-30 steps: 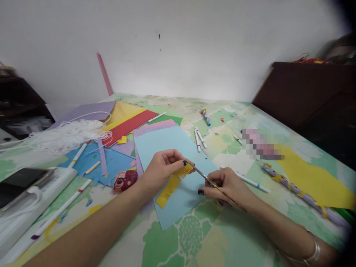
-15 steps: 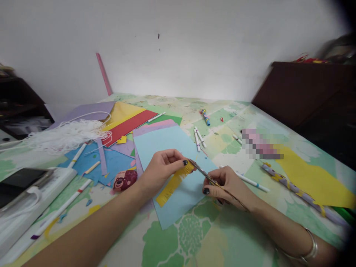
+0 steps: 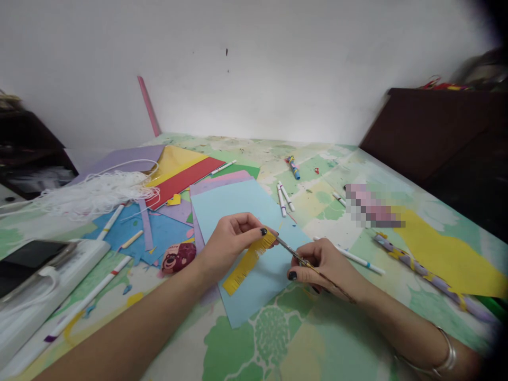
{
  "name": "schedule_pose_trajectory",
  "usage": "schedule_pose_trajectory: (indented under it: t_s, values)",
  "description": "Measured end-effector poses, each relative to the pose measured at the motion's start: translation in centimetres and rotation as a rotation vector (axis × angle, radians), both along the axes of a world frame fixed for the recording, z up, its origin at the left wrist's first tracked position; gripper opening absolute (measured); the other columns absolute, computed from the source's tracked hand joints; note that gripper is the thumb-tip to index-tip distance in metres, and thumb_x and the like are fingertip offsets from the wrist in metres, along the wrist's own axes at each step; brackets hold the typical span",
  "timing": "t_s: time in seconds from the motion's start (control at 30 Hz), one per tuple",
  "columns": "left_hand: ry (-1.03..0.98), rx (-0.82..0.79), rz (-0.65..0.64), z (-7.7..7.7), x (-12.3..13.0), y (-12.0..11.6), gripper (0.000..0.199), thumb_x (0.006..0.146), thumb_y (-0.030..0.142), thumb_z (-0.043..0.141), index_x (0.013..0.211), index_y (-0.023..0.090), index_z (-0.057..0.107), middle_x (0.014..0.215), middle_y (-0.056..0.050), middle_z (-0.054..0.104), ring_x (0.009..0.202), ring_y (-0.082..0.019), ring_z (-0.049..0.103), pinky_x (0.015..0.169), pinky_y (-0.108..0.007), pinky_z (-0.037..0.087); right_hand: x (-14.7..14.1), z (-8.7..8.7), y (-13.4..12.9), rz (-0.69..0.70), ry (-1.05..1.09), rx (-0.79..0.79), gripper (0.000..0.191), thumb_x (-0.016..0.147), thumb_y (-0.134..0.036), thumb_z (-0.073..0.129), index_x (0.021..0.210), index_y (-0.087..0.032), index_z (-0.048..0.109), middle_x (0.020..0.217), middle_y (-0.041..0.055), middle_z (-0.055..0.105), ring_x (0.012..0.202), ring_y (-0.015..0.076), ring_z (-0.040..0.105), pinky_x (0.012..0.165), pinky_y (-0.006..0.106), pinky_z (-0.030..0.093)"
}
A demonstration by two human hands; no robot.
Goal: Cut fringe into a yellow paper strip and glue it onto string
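Observation:
Between thumb and fingers, my left hand (image 3: 238, 238) pinches the upper end of a yellow paper strip (image 3: 243, 270) whose right edge is cut into a fringe. My right hand (image 3: 317, 262) is closed around a pair of scissors (image 3: 293, 251); the handles are mostly hidden by the fingers. The blade tips lie at the strip's upper end, close to my left fingertips. Beneath both hands is a light blue sheet of paper (image 3: 238, 206) on the patterned tablecloth.
Left are tangled white string (image 3: 99, 193), a dark red pack (image 3: 179, 258), a power strip (image 3: 59, 296) and a phone (image 3: 29, 264). White markers (image 3: 281, 199) lie beyond the sheet. Right are a decorated purple roll (image 3: 420, 270) and yellow paper (image 3: 448, 254).
The scissors have shifted slightly right and down at the strip's upper end, and their blades look closer together. My left hand and the strip stay almost in place.

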State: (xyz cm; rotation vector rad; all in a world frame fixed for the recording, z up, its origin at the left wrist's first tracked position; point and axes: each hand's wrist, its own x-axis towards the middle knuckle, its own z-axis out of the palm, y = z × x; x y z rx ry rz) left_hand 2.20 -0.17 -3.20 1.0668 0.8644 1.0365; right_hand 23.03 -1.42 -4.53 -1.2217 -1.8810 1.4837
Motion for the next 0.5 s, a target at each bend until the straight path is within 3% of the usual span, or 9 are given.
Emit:
schedule_pose_trajectory:
  t_s: [0.5]
  values:
    - [0.010, 0.033, -0.005, -0.29, -0.05, 0.28, 0.012, 0.074, 0.020, 0.066, 0.070, 0.012, 0.057, 0.082, -0.009, 0.072, 0.073, -0.016, 0.066, 0.074, -0.030, 0.049, -0.26, 0.11, 0.10, -0.038, -0.045, -0.046, 0.036, 0.063, -0.041, 0.075, 0.056, -0.012, 0.054, 0.039, -0.0057, 0.042, 0.037, 0.0056, 0.037, 0.037, 0.016, 0.025]
